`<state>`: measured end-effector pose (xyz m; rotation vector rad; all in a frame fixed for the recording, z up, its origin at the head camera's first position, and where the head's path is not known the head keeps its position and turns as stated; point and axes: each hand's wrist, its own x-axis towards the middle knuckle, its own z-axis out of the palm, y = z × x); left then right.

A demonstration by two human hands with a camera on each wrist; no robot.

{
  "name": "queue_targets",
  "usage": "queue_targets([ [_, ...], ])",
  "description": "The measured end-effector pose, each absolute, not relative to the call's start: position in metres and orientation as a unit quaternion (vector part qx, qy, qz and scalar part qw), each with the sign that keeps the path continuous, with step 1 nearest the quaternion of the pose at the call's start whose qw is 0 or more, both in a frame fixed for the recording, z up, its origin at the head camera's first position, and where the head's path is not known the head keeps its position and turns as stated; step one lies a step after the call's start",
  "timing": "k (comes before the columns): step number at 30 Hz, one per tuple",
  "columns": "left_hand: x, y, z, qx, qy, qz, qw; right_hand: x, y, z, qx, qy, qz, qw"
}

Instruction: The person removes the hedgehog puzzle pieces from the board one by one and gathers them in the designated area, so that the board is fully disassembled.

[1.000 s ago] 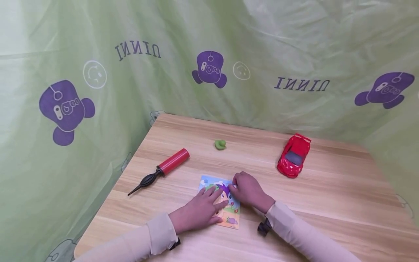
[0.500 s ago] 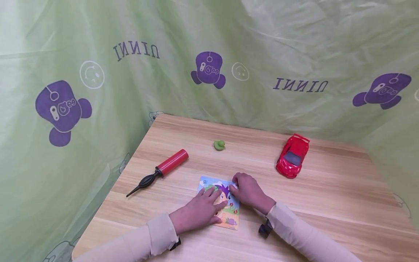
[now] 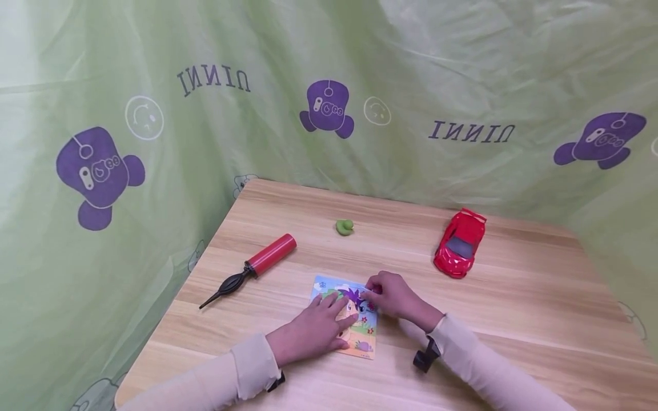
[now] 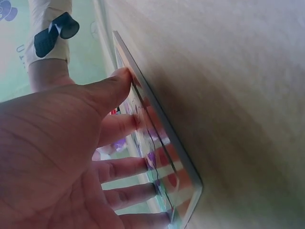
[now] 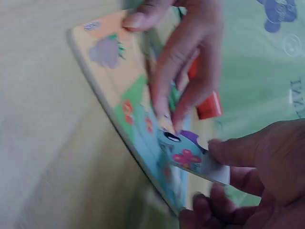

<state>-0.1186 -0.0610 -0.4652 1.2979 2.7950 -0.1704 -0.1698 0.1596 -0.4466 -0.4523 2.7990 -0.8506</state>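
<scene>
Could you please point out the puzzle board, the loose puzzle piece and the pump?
puzzle board (image 3: 360, 342), head view, on its bare lower corner.
puzzle piece (image 5: 190, 160), right wrist view, on the butterfly printed on its face.
pump (image 3: 271, 253), head view, on its red barrel.

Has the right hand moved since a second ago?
Yes. The right hand has shifted slightly right along the puzzle board, lifting a piece.
</scene>
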Motion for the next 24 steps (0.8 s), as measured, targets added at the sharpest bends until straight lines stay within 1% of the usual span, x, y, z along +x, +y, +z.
queue_targets([
  [4, -0.119, -0.064, -0.464, 0.430, 0.901, -0.051, 0.024, -0.174, 0.178, -0.438, -0.175, 0.932, -0.297, 0.116],
  [9, -0.120, -0.068, -0.463, 0.439, 0.898, -0.043, 0.014, -0.177, 0.226, -0.421, -0.211, 0.928, -0.276, 0.135],
  [13, -0.120, -0.068, -0.466, 0.439, 0.897, -0.043, 0.014, -0.177, 0.270, -0.410, -0.203, 0.935, -0.250, 0.148],
  [16, -0.120, -0.069, -0.467, 0.440, 0.897, -0.045, 0.014, -0.177, 0.293, -0.408, -0.189, 0.939, -0.241, 0.157],
  [21, -0.121, -0.071, -0.465, 0.446, 0.894, -0.037, 0.019, -0.176, 0.310, -0.410, -0.189, 0.940, -0.233, 0.165],
  [24, -0.120, -0.071, -0.463, 0.445, 0.894, -0.032, 0.031, -0.176, 0.312, -0.413, -0.198, 0.943, -0.215, 0.157],
])
